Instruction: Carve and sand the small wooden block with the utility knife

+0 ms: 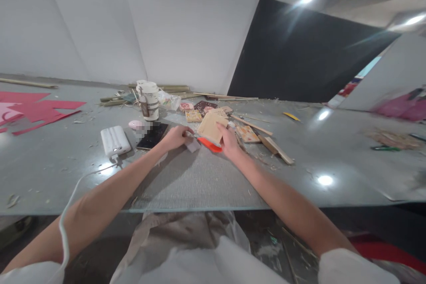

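My left hand [176,136] rests on the grey table [199,177], its fingers curled round a small pale block [192,144]. My right hand [229,141] grips a light wooden board [211,128], tilted up on its edge. An orange-red flat piece [209,144] lies under the board, between the two hands. Both forearms reach out from the near edge of the table.
A dark phone [153,135] and a white power bank [115,140] with a cable lie left of my hands. Behind stand a paper cup [148,100], patterned tiles [193,116], wooden sticks [275,148] and shavings. Red paper [36,108] lies far left.
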A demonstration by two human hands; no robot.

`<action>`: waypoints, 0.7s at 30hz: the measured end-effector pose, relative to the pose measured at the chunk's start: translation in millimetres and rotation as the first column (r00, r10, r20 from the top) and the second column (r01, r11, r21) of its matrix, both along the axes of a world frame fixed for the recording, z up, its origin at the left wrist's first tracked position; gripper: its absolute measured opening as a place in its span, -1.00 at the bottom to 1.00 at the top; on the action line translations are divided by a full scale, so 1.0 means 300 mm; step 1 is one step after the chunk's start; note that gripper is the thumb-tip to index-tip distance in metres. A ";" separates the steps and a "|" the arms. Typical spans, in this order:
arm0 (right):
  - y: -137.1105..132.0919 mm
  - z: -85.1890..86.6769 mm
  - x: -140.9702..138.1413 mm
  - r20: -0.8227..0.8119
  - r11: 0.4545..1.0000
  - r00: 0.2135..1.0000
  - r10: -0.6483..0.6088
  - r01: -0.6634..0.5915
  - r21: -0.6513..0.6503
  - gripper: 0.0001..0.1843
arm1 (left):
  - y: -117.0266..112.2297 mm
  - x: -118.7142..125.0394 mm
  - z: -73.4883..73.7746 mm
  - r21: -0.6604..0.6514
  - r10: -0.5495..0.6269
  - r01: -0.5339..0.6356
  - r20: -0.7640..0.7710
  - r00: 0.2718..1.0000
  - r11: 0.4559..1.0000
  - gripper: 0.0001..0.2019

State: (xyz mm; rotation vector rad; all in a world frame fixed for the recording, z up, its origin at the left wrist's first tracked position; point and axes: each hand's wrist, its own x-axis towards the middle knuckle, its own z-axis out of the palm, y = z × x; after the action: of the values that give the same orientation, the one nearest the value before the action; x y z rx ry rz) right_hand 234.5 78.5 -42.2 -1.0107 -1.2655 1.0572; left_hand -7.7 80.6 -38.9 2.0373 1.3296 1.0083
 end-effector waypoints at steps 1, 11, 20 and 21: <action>0.001 -0.003 -0.001 0.001 1.000 1.000 -0.020 0.020 0.005 -0.35 | 0.000 0.003 -0.001 0.001 -0.011 0.011 -0.052 0.999 1.000 -0.78; -0.070 0.040 -0.002 0.224 0.988 0.968 -0.114 0.087 0.124 -0.51 | -0.152 -0.060 0.026 0.117 -0.020 0.078 -0.433 0.901 0.990 -0.73; -0.158 0.083 -0.044 0.436 0.971 0.894 -0.108 0.002 0.237 -0.62 | -0.355 -0.083 -0.006 0.082 -0.189 0.333 -0.686 0.703 0.939 -0.29; -0.163 0.083 -0.048 0.461 0.970 0.882 -0.100 -0.017 0.243 -0.63 | -0.354 -0.083 -0.012 0.082 -0.186 0.329 -0.687 0.703 0.941 -0.26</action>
State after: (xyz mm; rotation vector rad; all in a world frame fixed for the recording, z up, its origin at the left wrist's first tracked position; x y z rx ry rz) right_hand 220.1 29.6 -17.2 -1.1384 -1.7115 0.6147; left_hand -32.6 -25.8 -42.5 2.8119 1.2200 0.2597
